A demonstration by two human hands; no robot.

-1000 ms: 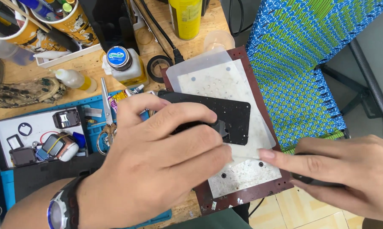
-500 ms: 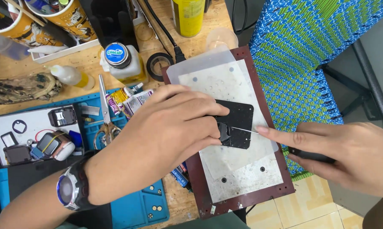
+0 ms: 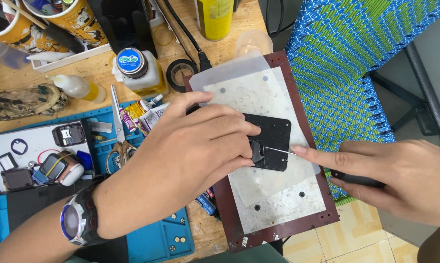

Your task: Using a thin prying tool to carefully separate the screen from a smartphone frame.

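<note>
Pressing black panel (image 3: 271, 139) flat, left hand (image 3: 191, 160) grip spread; right hand (image 3: 395, 175) grip holds thin blade (image 3: 278, 150)

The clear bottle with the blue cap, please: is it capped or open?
Capped: the blue cap sits on top of the bottle.

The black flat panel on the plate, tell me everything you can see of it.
The black flat panel is a thin, matte, roughly rectangular piece with rounded corners and a few small holes. It lies flat on a translucent white sheet over a dark red-brown plate. The left hand covers its left part and presses it down; the right hand works a thin metal tool in at its lower edge, beside a small dark tab.
</note>
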